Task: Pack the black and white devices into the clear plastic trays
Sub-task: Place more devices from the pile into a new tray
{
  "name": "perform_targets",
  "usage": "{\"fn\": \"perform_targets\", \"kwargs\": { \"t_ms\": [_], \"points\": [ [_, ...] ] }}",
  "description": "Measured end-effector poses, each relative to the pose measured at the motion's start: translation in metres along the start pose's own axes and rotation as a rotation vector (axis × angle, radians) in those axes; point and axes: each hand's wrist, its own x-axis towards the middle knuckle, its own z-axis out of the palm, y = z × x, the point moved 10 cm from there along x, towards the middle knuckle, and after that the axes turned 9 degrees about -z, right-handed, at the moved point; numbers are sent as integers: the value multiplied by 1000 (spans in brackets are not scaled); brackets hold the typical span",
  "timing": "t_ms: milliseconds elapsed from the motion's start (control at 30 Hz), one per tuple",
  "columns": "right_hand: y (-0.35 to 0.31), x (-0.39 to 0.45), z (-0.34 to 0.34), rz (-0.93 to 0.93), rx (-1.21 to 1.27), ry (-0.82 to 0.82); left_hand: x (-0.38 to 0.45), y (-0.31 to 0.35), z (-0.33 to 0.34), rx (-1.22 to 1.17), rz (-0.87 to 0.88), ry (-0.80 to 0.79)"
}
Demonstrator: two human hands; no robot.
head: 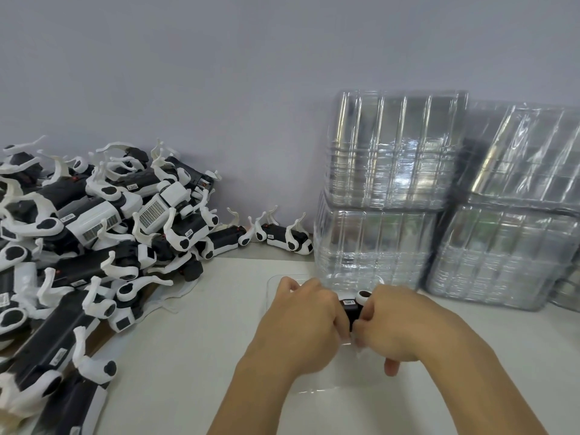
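Gripping one blk/wht device (pixel 351 309) w/ both hands, left hand (pixel 306 312) & right hand (pixel 397 324) curling round it, seating it into clear tray (pixel 273 288) on near worktop (pixel 188 356). Looking early: big device pile (pixel 78 233) waiting far left, tray stacks (pixel 392 189) standing far right.

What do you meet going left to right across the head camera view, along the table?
Pile of black and white devices → left hand → device held between the hands → right hand → stacks of clear trays at the far right.
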Motion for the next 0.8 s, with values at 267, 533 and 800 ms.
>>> {"fn": "perform_targets", "kwargs": {
  "t_ms": [267,533,800],
  "points": [
    [-6,-1,-3,-140,16,-49,2,-9,-3,-109,-21,26],
    [12,3,-57,-264,217,462,3,-17,-28,-317,-48,234],
    [33,21,-43,-143,310,508,-2,-53,-44,-551,-260,486]
  ]
}}
